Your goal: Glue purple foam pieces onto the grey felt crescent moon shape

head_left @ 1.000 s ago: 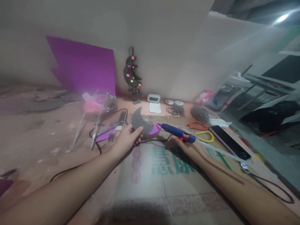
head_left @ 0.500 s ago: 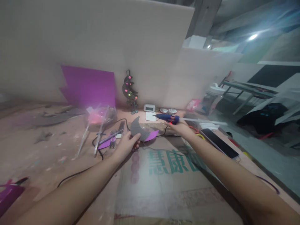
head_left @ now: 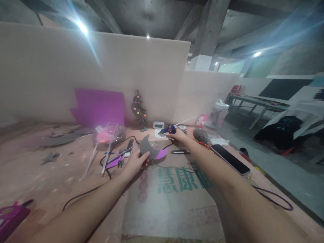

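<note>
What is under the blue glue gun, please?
A white paper shows under the tip of the glue gun. The right hand, which holds it, covers whatever lies under its handle. Whether the tip touches the paper, I cannot tell.

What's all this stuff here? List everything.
Crescent: one, grey and purple, centre
Glue gun: one, blue, centre
Dotted ornament: one, dark, by wall
Sheet: one, purple, by wall
Small device: one, white, back
Yarn ball: one, grey, right
Phone: one, dark, right
Jar: one, clear, back right
Rods: two, clear, left
Bag: one, clear, left
Star: one, grey, left
Boxy object: one, magenta, lower left
Cardboard: one, brown, front
Table: one, pinkish, beneath
Left hand: one, holding crescent
Right hand: one, holding glue gun
</note>
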Tool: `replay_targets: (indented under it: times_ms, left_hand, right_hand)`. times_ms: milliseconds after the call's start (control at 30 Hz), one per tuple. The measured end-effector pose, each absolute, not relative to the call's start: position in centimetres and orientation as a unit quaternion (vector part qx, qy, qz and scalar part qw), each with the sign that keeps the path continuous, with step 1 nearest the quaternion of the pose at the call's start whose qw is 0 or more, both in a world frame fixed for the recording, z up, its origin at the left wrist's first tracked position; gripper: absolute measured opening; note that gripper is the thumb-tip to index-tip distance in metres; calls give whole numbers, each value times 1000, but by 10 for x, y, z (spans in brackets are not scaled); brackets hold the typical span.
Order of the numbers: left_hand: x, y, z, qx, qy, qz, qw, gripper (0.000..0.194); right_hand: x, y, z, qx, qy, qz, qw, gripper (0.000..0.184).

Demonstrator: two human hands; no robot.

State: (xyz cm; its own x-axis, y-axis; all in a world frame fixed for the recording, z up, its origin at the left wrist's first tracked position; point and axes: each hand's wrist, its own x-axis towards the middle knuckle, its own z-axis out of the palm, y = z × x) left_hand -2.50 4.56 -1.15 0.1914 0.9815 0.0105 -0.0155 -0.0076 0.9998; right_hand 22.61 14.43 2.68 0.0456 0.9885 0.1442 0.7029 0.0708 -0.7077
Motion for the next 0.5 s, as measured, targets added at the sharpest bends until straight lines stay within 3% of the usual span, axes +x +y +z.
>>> replay_targets:
  times_ms: [333,500]
  left_hand:
    - [-26,44,-13,543,458,445,545,38]
    - [-26,42,-12,548,481,437,526,39]
  right_hand:
    - [264,91,22,-648,-718,38,250,59]
    - [275,39,8,-578,-775,-21,255,54]
